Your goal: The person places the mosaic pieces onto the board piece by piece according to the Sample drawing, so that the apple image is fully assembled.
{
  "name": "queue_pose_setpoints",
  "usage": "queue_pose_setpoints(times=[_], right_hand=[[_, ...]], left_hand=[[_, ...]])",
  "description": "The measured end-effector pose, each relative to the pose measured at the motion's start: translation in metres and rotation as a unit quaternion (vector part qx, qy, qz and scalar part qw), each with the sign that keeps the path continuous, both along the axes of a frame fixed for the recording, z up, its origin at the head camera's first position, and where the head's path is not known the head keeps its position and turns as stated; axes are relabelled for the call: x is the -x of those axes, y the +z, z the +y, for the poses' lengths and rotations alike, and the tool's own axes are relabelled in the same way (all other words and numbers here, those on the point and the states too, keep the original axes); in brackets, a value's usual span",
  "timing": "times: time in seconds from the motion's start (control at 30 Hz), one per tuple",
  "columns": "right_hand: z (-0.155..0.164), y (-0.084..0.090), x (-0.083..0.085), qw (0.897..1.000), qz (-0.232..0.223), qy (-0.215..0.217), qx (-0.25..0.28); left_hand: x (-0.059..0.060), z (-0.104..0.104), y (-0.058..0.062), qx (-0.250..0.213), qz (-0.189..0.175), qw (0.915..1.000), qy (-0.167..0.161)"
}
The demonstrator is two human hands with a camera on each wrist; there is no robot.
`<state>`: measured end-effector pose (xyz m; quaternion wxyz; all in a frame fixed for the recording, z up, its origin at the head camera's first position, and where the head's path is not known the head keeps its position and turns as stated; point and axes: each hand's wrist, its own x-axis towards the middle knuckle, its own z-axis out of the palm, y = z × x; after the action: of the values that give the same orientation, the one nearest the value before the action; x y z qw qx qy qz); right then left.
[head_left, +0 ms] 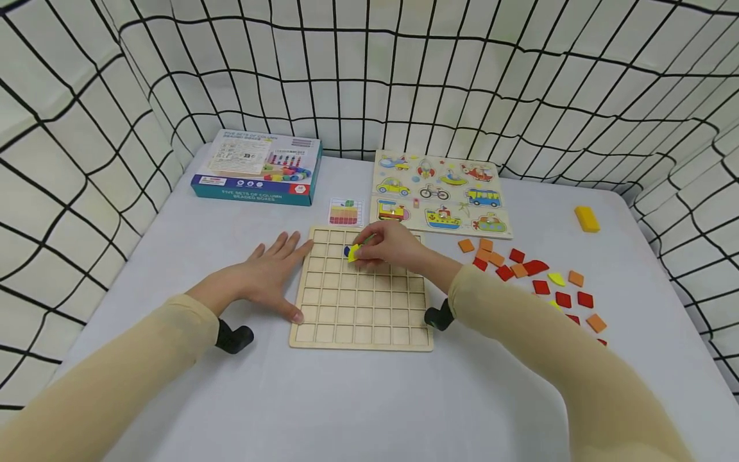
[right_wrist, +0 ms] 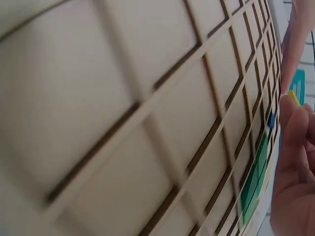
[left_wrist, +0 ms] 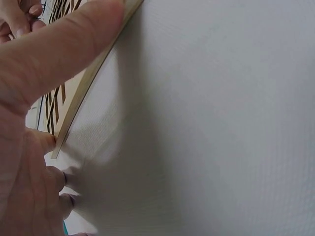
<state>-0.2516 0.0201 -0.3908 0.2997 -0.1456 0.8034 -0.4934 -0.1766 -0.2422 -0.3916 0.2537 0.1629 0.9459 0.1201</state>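
A wooden grid board [head_left: 360, 314] lies flat on the white table. Between thumb and fingers, my right hand [head_left: 397, 247] pinches a small yellow piece [head_left: 353, 254] over the board's upper part. Beside it shows a dark blue piece [head_left: 346, 251] on the grid. Green pieces [right_wrist: 255, 179] lie in the board's cells in the right wrist view; in the head view the right hand mostly covers them. My left hand [head_left: 267, 277] rests spread at the board's left edge, with the thumb [left_wrist: 74, 44] and a finger touching its rim. A pattern card [head_left: 346, 212] lies just behind the board.
Loose red, orange and yellow pieces [head_left: 563, 299] are scattered to the right. At the back stand a boxed bead set [head_left: 256, 168] and a picture puzzle board [head_left: 441, 173]. A yellow block [head_left: 587, 219] sits far right. Black netting [head_left: 369, 77] encloses the table.
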Motion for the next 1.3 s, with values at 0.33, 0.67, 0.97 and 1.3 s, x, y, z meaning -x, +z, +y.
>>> queue_pose_setpoints(times=[0.33,0.67,0.97,1.3], right_hand=[[-0.054,0.005,-0.002,0.99,0.088,0.066,-0.093],[-0.071,0.007,-0.003,0.976,0.144,0.104,-0.128],[-0.079,0.007,-0.006,0.953,0.186,0.135,-0.196],[-0.081,0.008,-0.008,0.927,0.256,0.187,-0.202]], left_hand=[[0.001,0.003,0.001,0.0,0.001,1.0,-0.003],[0.001,0.004,0.004,-0.005,0.003,1.0,-0.004],[0.0,0.001,0.003,-0.006,-0.002,1.0,-0.002],[-0.001,0.002,0.006,-0.011,-0.001,0.9999,0.001]])
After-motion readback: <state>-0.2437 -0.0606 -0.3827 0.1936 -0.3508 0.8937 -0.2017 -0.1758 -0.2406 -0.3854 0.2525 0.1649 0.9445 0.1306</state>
